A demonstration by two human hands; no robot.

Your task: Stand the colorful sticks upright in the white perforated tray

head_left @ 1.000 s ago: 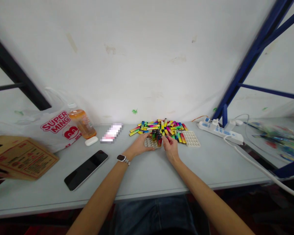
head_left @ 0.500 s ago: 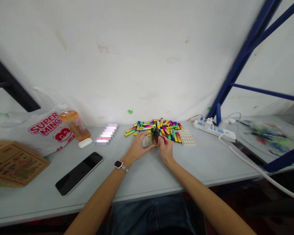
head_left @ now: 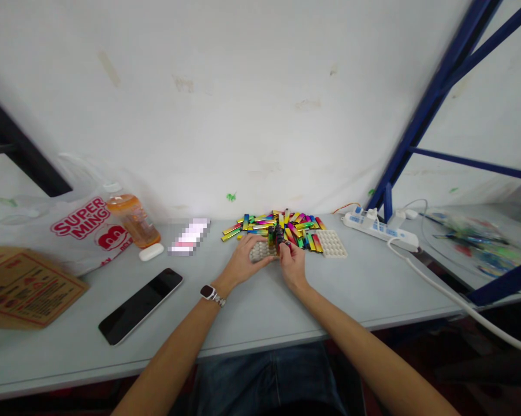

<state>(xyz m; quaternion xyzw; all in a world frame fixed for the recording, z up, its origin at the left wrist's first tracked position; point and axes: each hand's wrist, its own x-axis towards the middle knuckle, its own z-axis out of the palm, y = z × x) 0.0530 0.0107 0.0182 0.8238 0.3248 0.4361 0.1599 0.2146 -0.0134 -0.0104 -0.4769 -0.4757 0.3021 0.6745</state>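
Observation:
My left hand (head_left: 244, 261) grips the left end of a pale tray (head_left: 259, 251) with many small cells, thumb along its near edge and fingers behind. Dark-topped lighter-like pieces (head_left: 278, 234) stand upright in rows at the tray's right part. My right hand (head_left: 293, 267) is closed at that end, thumb and finger pinched on one dark-topped piece; its lower part is hidden by the fingers. Right behind both hands lies a loose pile of slim, shiny rainbow-coloured pieces (head_left: 265, 224) of the same sort.
A second pale cell tray (head_left: 332, 245) lies right of the pile, with a white power strip (head_left: 382, 229) beyond it. On the left are a black phone (head_left: 141, 306), a white case (head_left: 151, 252), an orange drink bottle (head_left: 134, 219), a plastic bag (head_left: 76, 231) and a cardboard box (head_left: 30, 289).
My left hand and the tray have shifted very slightly left. The right hand stays at the standing pieces, almost unmoved, and the pile looks the same.

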